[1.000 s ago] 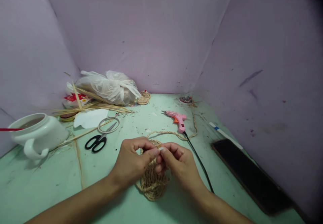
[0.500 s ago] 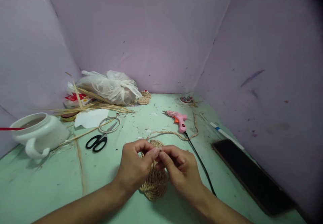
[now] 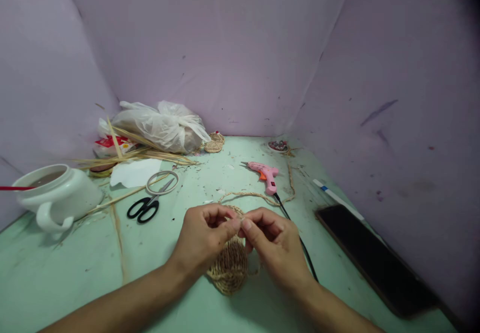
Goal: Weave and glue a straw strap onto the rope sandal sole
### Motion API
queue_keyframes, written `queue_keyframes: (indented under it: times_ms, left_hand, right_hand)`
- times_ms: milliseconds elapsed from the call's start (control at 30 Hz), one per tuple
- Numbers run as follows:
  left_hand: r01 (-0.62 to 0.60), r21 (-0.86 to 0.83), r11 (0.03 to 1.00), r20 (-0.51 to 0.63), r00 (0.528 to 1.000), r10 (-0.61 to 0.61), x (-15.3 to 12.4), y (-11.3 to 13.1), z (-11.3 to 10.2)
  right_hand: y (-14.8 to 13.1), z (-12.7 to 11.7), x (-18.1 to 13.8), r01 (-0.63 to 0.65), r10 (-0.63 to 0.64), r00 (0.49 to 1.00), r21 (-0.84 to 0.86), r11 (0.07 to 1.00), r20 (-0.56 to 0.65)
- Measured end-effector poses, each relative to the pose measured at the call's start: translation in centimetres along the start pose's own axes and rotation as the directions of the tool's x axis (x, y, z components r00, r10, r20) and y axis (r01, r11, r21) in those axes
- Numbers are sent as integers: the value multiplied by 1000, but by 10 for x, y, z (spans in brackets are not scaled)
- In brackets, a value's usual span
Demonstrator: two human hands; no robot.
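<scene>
My left hand (image 3: 210, 235) and my right hand (image 3: 275, 243) meet at the fingertips, each in a pinch. Between them shows a small pale bit of straw cord, mostly covered by the fingers. Under the hands lies an oval piece of coiled, braided straw (image 3: 229, 268), shaped like a small slipper sole with a band across its lower part. Its upper part is largely hidden. A thin loop of cord (image 3: 256, 273) comes out at its right side near my right hand. Behind the hands, a longer braided cord (image 3: 258, 194) curves over the table toward the glue gun.
A pink glue gun (image 3: 266, 175) with a black cable lies beyond my right hand. To the left are scissors (image 3: 148, 208), a tape ring (image 3: 150, 182), white paper (image 3: 135, 173) and a white pot (image 3: 60, 198). A plastic bag (image 3: 161, 125) stands behind; a phone (image 3: 375, 260) lies right.
Both hands have shifted slightly to the right and up, still pinched together. More of the straw piece's middle shows beneath them. The camera view has tilted a little.
</scene>
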State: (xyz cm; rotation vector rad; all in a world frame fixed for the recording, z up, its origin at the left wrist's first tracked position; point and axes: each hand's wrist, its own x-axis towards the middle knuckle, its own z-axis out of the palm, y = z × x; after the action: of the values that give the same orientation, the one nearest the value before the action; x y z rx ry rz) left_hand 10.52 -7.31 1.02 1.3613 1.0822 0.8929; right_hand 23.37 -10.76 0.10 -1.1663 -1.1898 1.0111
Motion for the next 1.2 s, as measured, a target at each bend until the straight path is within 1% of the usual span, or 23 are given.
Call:
queue_keyframes:
  times_ms: [100, 167, 200, 233, 267, 333, 367, 433, 500, 567, 633, 667, 700, 733, 767, 833, 867, 900, 933, 967, 1000, 1100, 1200]
  left_hand:
    - [22, 10, 1000, -57, 998, -21, 5, 0, -4]
    - [15, 45, 999, -111, 994, -9, 7, 1, -9]
    - [12, 73, 997, -119, 993, -3, 8, 3, -11]
    - [14, 104, 995, -105, 995, -3, 7, 5, -13]
    - [23, 132, 991, -66, 998, -14, 6, 6, -14]
    - [73, 154, 985, 48, 996, -81, 2, 8, -13]
    - [101, 143, 985, 92, 989, -115, 1, 9, -13]
    - [143, 102, 984, 119, 981, -155, -1, 9, -11]
    - [167, 85, 982, 96, 980, -175, -2, 10, -10]
    - [176, 113, 978, 78, 980, -185, -1, 11, -10]
    - [179, 161, 971, 75, 978, -193, 0, 12, -11]
    - [177, 184, 967, 73, 978, -193, 0, 12, -12]
    - [172, 201, 964, 70, 979, -190, 0, 13, -12]
    - [163, 212, 964, 68, 981, -181, 0, 13, -13]
    - [148, 222, 964, 70, 983, -167, 0, 13, -13]
    - [82, 262, 962, 88, 990, -108, -1, 12, -14]
    - [29, 293, 956, 101, 993, -61, -2, 12, -14]
    - [-34, 327, 944, 117, 993, -5, -2, 12, -15]
    - [-98, 361, 927, 133, 990, 53, -3, 12, -15]
    - [-159, 390, 907, 150, 983, 108, -4, 12, -15]
    - [-215, 412, 886, 168, 973, 158, -5, 12, -15]
    - [-346, 440, 829, 239, 935, 263, -6, 14, -15]
    - [-411, 449, 794, 288, 907, 307, -5, 15, -17]
  right_hand:
    - [4, -3, 0, 110, -115, 993, -135, 985, -27]
    - [8, -5, 0, 198, -216, 975, -241, 950, -50]
    - [10, -5, 0, 251, -278, 959, -291, 923, -55]
    - [11, -6, 1, 311, -347, 936, -339, 888, -49]
    - [13, -7, 1, 378, -421, 906, -385, 842, -31]
    - [15, -7, 1, 515, -556, 830, -448, 731, 47]
    - [16, -7, 1, 572, -603, 792, -466, 675, 99]
    - [18, -6, 1, 655, -656, 727, -486, 578, 200]
    - [21, -6, 1, 700, -679, 685, -498, 512, 265]
    - [24, -6, 1, 727, -704, 649, -507, 463, 288]
    - [25, -6, 0, 738, -719, 637, -490, 465, 278]
    - [25, -6, 0, 730, -713, 651, -473, 494, 261]
    - [24, -6, 0, 710, -694, 680, -451, 541, 239]
    - [23, -5, 0, 675, -660, 722, -426, 603, 210]
    - [21, -5, 0, 620, -607, 775, -399, 676, 177]
    - [16, -4, 1, 440, -432, 896, -329, 836, 104]
    - [14, -4, 1, 324, -317, 946, -270, 907, 70]
    - [12, -3, 3, 202, -197, 979, -197, 959, 49]
    - [10, -3, 4, 88, -83, 996, -122, 989, 44]
    - [8, -3, 5, -1, 4, 999, -58, 998, 54]
    - [7, -3, 6, -63, 63, 996, -12, 998, 70]
    - [3, -3, 9, -145, 142, 985, 25, 989, 103]
    - [1, -3, 8, -184, 181, 980, 33, 982, 87]
